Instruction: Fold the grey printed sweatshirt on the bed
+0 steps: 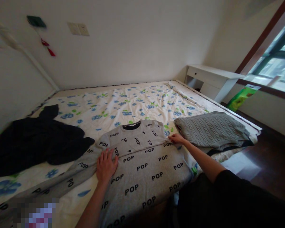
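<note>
Spread flat across the near part of the bed (142, 95), neck toward the wall: a grey sweatshirt (144, 164) printed all over with the word POP, dark collar at the top. Left hand (106, 165) laid palm down on the left chest of it, fingers splayed and close to flat, pinning the cloth so it cannot slide on the floral sheet. Right hand (177, 138) out at the right shoulder edge, grip apparently a light pinch of fingertips on a fold of the fabric, though too small and dim here to say for sure; a crease running across the chest between both hands, as though the cloth were drawn taut from that side against the anchoring palm. Left sleeve (61, 185) trailing down and out toward the near left corner, still unfolded. Just beyond the right hand, not quite touching it: a folded grey cable-knit sweater (212, 129), stacked neatly at the bed's right edge, within easy reach. On the far left, well apart, a dark garment (35, 142) lying crumpled in a heap. Past the bed's far right corner, a white bench (213, 79) against the wall, under the window.
</note>
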Demonstrator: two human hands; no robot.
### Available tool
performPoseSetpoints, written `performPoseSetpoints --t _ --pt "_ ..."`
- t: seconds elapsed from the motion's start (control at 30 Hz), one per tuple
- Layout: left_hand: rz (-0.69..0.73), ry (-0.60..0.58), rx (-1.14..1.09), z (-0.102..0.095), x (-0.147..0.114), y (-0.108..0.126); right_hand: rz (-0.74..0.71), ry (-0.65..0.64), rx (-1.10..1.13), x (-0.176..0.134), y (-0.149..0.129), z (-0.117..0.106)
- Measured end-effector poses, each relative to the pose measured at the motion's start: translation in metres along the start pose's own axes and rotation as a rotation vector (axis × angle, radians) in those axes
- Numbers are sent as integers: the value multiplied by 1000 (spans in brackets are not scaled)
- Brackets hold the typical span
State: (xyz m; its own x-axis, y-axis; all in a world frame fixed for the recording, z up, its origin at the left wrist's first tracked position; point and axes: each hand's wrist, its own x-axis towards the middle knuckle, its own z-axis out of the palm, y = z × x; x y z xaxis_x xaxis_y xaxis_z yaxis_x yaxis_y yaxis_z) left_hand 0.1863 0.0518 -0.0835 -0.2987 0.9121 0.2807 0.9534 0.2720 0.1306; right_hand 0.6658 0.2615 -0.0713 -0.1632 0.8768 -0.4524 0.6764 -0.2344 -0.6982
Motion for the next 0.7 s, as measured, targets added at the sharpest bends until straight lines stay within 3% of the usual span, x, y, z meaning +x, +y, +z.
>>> performPoseSetpoints --t 0.17,0.37,0.43,0.57,0.7 --pt "5 -34 4 9 4 -1 -145 18 -87 29 -15 16" --pt "-10 -48 22 17 9 0 -167 122 -205 51 -6 8" --pt "-5 -48 31 17 11 0 -138 29 -147 58 -1 5" --pt "-12 -47 -11 20 14 0 -20 -118 230 81 -1 4" --pt "-1 -15 -44 27 17 -5 -18 104 398 120 -21 0"
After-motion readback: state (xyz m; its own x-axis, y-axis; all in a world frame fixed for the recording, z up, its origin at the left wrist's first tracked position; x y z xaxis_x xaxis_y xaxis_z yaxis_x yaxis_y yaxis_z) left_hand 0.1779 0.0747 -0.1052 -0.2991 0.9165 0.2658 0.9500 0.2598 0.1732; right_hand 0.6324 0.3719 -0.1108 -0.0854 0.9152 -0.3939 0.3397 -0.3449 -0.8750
